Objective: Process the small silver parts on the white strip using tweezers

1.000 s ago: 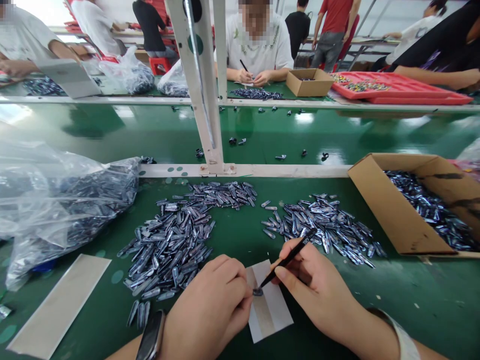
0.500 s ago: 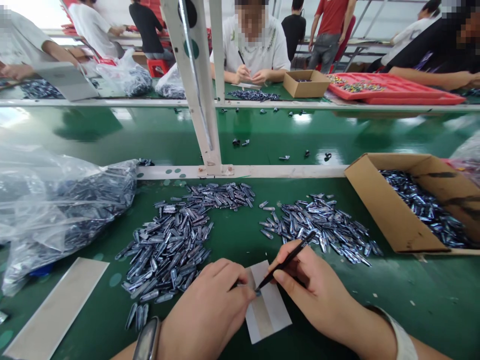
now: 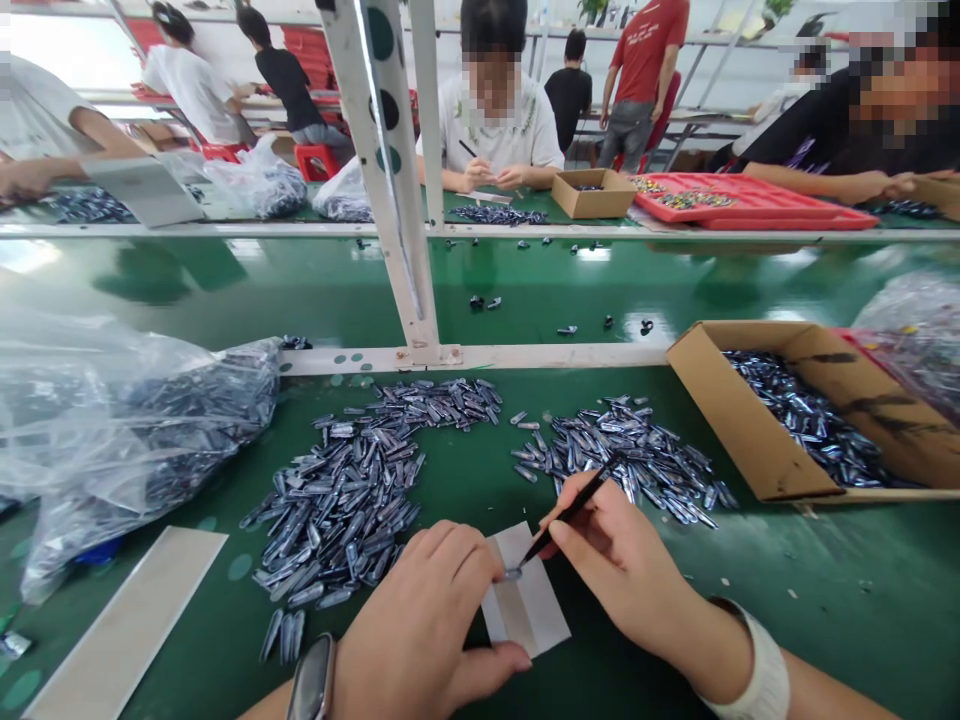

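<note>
My right hand [image 3: 626, 565] grips slim black tweezers [image 3: 574, 510], their tip pointing down and left. Just below the tip, a small shiny blue-grey elongated piece [image 3: 512, 573] lies on a white card [image 3: 544, 605] with a beige strip. My left hand [image 3: 431, 610] is beside the card's left edge, index fingertip close to the piece and thumb stretched apart over the card's lower edge; whether the fingertip touches the piece I cannot tell. Similar pieces form a large pile [image 3: 352, 500] left of the card and another pile [image 3: 630, 450] beyond my right hand.
A cardboard box [image 3: 720, 425] of pieces stands at right. At left are a clear plastic bag [image 3: 187, 420] of pieces and a long beige-faced strip [image 3: 135, 620]. A white post [image 3: 397, 200] rises from the rail. Co-workers sit across the green belt [image 3: 315, 290].
My left thumb has moved away from the index finger, and the small piece now shows more fully on the card. The tweezers' tip has lifted slightly. The camera view has tilted up.
</note>
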`<state>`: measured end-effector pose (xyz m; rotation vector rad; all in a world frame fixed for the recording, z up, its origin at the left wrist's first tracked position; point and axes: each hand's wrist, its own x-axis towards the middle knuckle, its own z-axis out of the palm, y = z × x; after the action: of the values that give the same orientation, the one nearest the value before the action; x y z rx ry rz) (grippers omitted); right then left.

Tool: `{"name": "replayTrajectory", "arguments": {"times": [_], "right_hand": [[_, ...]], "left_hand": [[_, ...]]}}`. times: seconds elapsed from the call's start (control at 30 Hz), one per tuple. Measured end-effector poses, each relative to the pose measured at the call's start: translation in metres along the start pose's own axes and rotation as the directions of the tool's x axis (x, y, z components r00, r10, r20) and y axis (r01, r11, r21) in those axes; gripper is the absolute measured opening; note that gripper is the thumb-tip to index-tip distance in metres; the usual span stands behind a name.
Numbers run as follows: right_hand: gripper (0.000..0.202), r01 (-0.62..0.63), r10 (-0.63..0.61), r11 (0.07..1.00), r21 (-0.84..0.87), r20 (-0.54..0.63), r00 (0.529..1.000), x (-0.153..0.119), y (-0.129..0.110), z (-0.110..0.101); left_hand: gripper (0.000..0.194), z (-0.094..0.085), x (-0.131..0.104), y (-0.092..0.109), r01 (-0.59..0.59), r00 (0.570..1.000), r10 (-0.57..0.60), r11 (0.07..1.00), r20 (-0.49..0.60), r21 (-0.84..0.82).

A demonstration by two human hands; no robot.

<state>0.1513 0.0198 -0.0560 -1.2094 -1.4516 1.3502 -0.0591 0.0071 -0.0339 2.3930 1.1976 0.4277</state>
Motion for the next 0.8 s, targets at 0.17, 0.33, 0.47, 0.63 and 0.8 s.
{"name": "replayTrajectory", "arguments": {"times": [0.17,0.33,0.47,0.63,0.8], "right_hand": [[0.026,0.116,-0.129,0.991,-0.061,-0.306,0.943,0.008,0.000,-0.009],[0.027,0.164,-0.237,0.966,-0.200,-0.423,0.875,0.013,-0.006,-0.019],[0.024,0.168,-0.266,0.953,-0.252,-0.433,0.861,0.013,-0.008,-0.020],[0.016,0.204,-0.272,0.955,-0.217,-0.358,0.893,0.012,-0.007,-0.018],[0.005,0.223,-0.238,0.964,-0.145,-0.104,0.966,0.006,-0.004,-0.010]], "left_hand": [[0.055,0.000,-0.001,0.000,-0.005,1.000,0.005,1.000,0.011,0.019],[0.042,-0.004,-0.002,-0.001,-0.010,0.999,0.010,1.000,0.035,0.003],[0.037,-0.012,-0.002,-0.001,-0.011,1.000,0.012,1.000,0.024,-0.005],[0.025,-0.024,0.001,-0.017,0.035,0.995,-0.028,0.996,-0.096,0.078],[0.025,-0.036,0.006,-0.050,0.291,0.924,-0.177,0.901,-0.340,0.322]]}}
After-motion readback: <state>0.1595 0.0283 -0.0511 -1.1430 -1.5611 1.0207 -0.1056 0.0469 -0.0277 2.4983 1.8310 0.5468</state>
